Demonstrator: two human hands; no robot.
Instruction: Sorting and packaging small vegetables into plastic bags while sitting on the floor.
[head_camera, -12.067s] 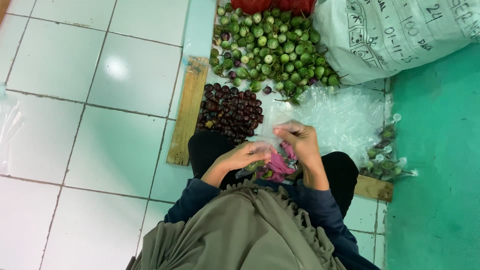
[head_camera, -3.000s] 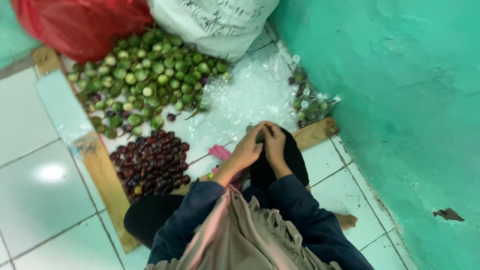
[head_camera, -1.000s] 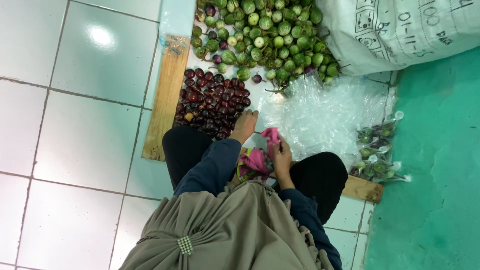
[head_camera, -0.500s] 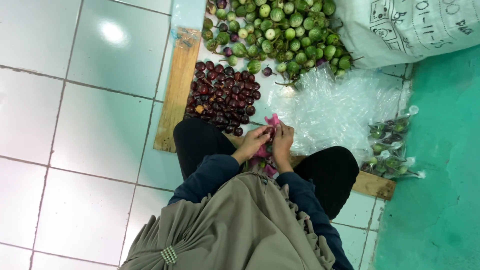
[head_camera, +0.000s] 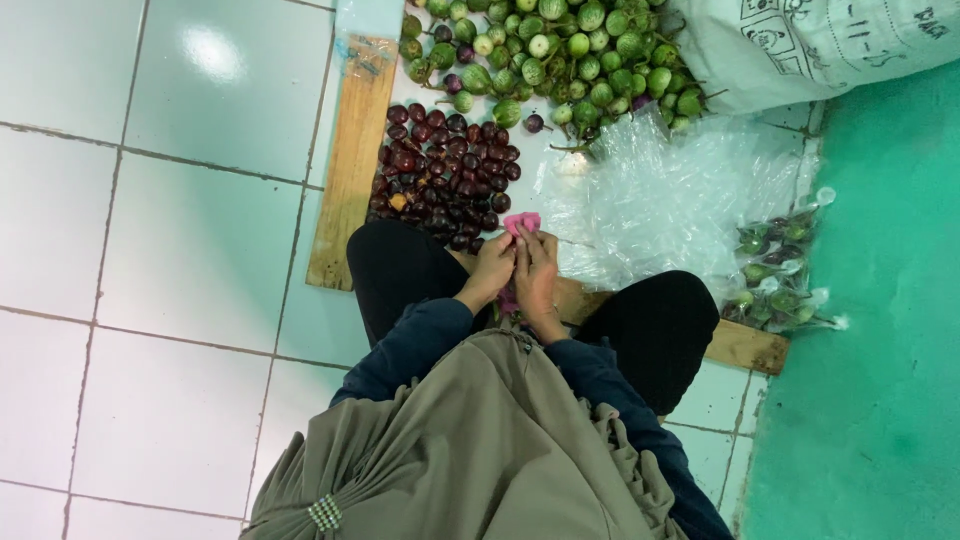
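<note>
1. I look straight down on the seated person: both hands meet just in front of the knees, near the centre of the view.
2. My left hand (head_camera: 492, 270) has its fingers curled together on a small pink thing (head_camera: 521, 222), which sticks out at the 12 o'clock tip of the hands.
3. My right hand (head_camera: 537, 272) lies pressed against the left one, its fingers closed on the same pink thing; more pink shows low between the two palms. What the thing is I cannot tell at this size.
4. At 11 o'clock from the hands lies the heap of dark purple round fruits (head_camera: 440, 180), its near edge just beside the pink thing.
5. At 12 o'clock, farther off, spreads the pile of green round fruits (head_camera: 560, 50), with a few purple ones mixed in.
6. At 2 o'clock from the hands lies the crumpled clear plastic sheet (head_camera: 670, 195), next to the right knee.
7. At 3 o'clock, well apart from the hands, sit small clear bags filled with green fruits (head_camera: 775, 270), by the teal floor (head_camera: 880, 330).
8. A white sack (head_camera: 820, 45) fills the 1 o'clock corner, touching the green pile.
9. A wooden board (head_camera: 350, 165) runs along the 9 o'clock side of the purple heap, on the white tiled floor (head_camera: 170, 250).
</note>
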